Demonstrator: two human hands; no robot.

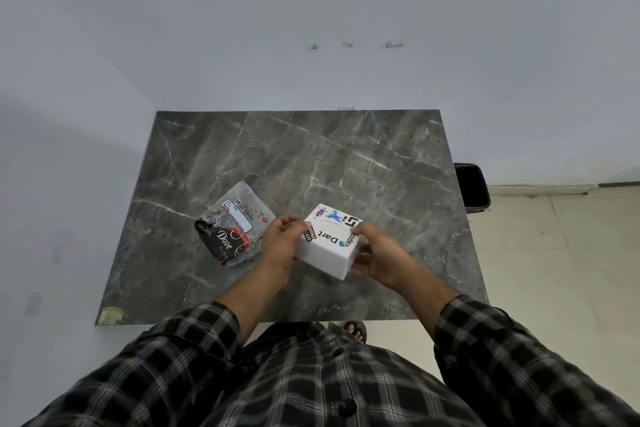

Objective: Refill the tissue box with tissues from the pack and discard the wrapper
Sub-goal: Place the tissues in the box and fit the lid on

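cardboard tissue box (pixel 329 246), likely light and crushable, sits clamped at opposite sides between left hand (pixel 278 246) and right hand (pixel 377 255), best held by its stiff edges.

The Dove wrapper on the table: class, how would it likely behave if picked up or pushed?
The wrapper looks crumpled and flattened, so it is probably floppy and light. Its glossy film may be slippery and might slide across the smooth table rather than roll.
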